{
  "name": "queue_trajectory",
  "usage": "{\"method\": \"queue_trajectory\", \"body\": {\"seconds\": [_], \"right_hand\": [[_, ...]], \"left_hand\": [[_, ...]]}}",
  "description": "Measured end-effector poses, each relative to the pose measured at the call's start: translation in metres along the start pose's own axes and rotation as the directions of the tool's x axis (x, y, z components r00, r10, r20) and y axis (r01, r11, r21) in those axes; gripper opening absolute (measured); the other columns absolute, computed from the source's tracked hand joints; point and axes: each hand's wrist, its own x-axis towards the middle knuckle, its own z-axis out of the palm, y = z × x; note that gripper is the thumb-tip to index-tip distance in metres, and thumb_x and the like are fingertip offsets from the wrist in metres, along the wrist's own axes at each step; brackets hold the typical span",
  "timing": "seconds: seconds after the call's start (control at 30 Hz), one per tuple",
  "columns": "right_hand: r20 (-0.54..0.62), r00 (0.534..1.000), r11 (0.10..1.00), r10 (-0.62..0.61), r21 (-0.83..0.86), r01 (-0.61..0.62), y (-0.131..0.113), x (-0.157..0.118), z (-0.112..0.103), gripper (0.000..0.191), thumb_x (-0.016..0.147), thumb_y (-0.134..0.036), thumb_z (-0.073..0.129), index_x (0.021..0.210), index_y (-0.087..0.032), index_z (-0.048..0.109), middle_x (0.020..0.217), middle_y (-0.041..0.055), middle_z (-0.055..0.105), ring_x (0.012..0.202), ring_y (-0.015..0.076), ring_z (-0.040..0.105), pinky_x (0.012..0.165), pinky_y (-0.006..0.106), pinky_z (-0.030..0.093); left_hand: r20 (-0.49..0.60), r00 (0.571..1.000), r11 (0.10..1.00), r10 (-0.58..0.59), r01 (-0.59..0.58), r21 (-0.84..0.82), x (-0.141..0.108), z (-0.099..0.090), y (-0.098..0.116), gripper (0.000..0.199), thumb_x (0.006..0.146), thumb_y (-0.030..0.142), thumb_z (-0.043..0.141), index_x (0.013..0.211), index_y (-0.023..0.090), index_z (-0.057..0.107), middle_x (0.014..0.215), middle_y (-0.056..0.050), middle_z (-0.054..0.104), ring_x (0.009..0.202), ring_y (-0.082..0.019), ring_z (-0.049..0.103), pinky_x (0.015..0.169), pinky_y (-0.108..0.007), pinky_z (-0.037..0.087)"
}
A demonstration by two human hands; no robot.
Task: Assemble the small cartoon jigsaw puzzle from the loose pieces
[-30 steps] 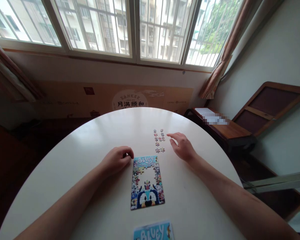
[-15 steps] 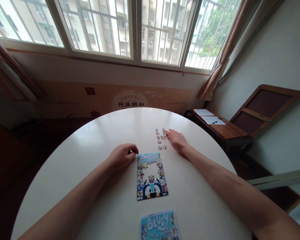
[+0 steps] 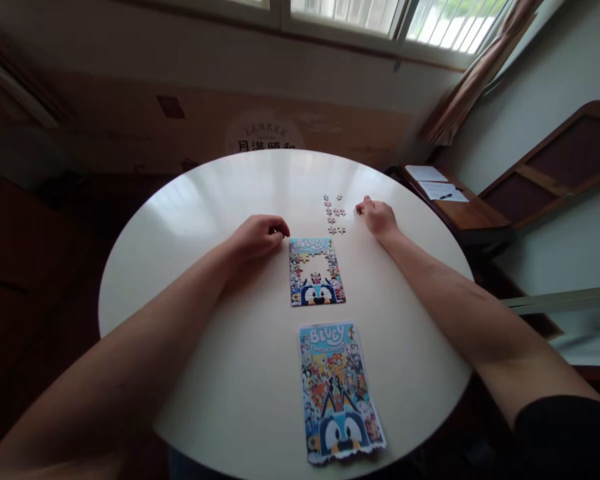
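Observation:
A partly filled jigsaw puzzle [image 3: 319,292] lies on the white table, with a gap in its upper middle. By its top left corner rests my left hand [image 3: 263,235], fingers curled in; I see nothing in them. My right hand [image 3: 377,217] is closed in a pinch on a small puzzle piece [image 3: 359,211], to the right of the loose pieces. Several loose puzzle pieces [image 3: 329,212] lie spread in short rows beyond the puzzle. Nearer to me is a paper picture [image 3: 335,383] of the same design, its bottom edge torn.
The round white table [image 3: 220,393] has its far edge toward a wall below the window [image 3: 347,15]. At the right stands a wooden chair or bench [image 3: 473,210] with papers [image 3: 433,181] and a pen on it. A curtain [image 3: 480,87] hangs at the right.
My view has tipped down, showing the whole paper picture. My right hand has moved off the loose pieces to the right and now pinches a piece. My left hand stays by the puzzle corner.

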Motion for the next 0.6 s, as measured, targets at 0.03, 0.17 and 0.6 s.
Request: {"method": "queue_trajectory", "body": {"seconds": [0.03, 0.17, 0.6], "right_hand": [[0.005, 1.000, 1.000, -0.013, -0.007, 0.013, 0.003, -0.003, -0.003, 0.053, 0.103, -0.034, 0.029, 0.105, -0.017, 0.079, 0.108, 0.0085, 0.078, 0.108, 0.0238, 0.069, 0.094, 0.030, 0.049], [0.069, 0.992, 0.992, -0.107, -0.064, 0.111, 0.013, -0.017, -0.024, 0.034, 0.085, -0.020, 0.057, 0.110, -0.021, 0.079, 0.118, 0.0054, 0.076, 0.112, 0.0254, 0.067, 0.097, 0.032, 0.048], [0.414, 0.909, 0.972, -0.049, -0.188, 0.138, -0.005, -0.029, -0.071, 0.009, 0.076, -0.019, 0.069, 0.082, -0.019, 0.075, 0.075, 0.0073, 0.073, 0.056, 0.0191, 0.063, 0.057, 0.034, 0.050]], "left_hand": [[-0.011, 1.000, 1.000, 0.007, -0.008, -0.021, 0.001, 0.001, 0.000, 0.028, 0.072, 0.020, 0.053, 0.089, 0.018, 0.076, 0.082, -0.003, 0.073, 0.073, -0.016, 0.062, 0.071, -0.029, 0.045], [-0.031, 0.999, 1.000, 0.009, -0.010, -0.019, 0.002, 0.002, 0.000, 0.027, 0.073, 0.019, 0.054, 0.088, 0.017, 0.077, 0.081, -0.004, 0.073, 0.072, -0.017, 0.061, 0.070, -0.030, 0.045], [-0.020, 1.000, 1.000, -0.001, 0.001, 0.004, -0.002, -0.001, 0.004, 0.026, 0.074, 0.020, 0.053, 0.086, 0.016, 0.076, 0.078, -0.004, 0.072, 0.068, -0.015, 0.058, 0.066, -0.029, 0.043]]}}
